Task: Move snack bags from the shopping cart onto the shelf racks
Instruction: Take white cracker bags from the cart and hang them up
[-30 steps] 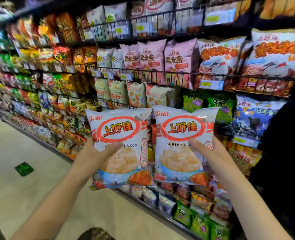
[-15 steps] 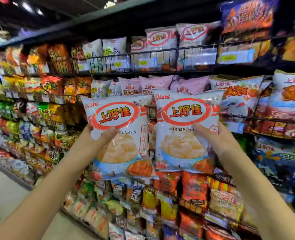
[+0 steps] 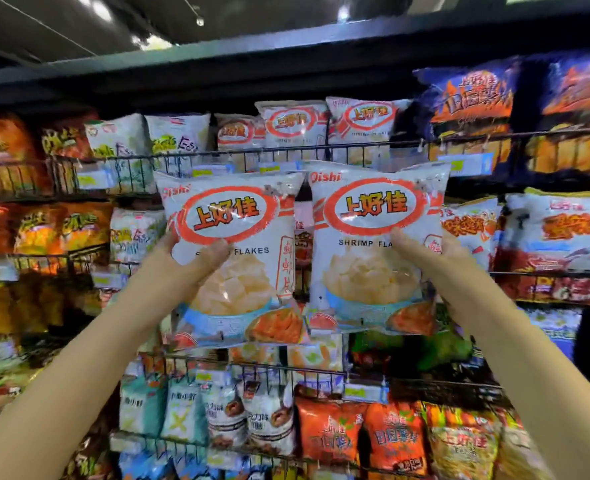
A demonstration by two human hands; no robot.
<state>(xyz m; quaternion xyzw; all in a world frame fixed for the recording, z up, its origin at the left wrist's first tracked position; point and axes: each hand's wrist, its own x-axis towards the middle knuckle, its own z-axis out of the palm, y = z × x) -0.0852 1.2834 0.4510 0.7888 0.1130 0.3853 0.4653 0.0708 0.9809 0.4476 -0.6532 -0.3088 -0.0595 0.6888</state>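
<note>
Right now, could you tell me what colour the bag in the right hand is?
The bag is mostly white with a red oval; head view.

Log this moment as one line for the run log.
left hand: grips left shrimp flakes bag | right hand: grips right shrimp flakes bag | position: both just below top rack rail | status: not yet shelved

Setting: retail shop, snack aisle of a supermarket. Evidence: tiered black wire shelf racks (image 3: 238,152) running the full width, packed with rows of sealed snack bags (image 3: 293,126); same printed packs repeated side by side, many brands per tier; price labels (image 3: 464,164) clipped to the rack fronts; dark open ceiling (image 3: 286,15) above with spot lights (image 3: 200,20).
</note>
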